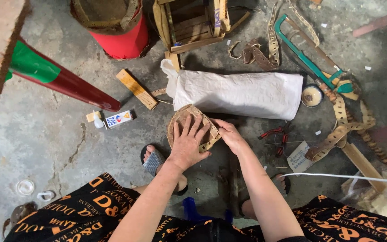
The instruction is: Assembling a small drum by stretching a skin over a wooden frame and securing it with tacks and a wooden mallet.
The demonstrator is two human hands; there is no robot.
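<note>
The left hand (187, 142) lies spread flat on a woven disc (180, 120) on the floor (59, 134), beside a white sack (242, 93). The right hand (230, 134) pinches its strap edge. It looks light, stiff, best gripped at the rim.

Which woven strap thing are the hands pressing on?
The rounded woven piece under the left hand and right hand; other strips lie untouched at right.

Left hand (187, 142) presses flat on woven piece (182, 117), right hand (231, 135) pinching its edge
</note>
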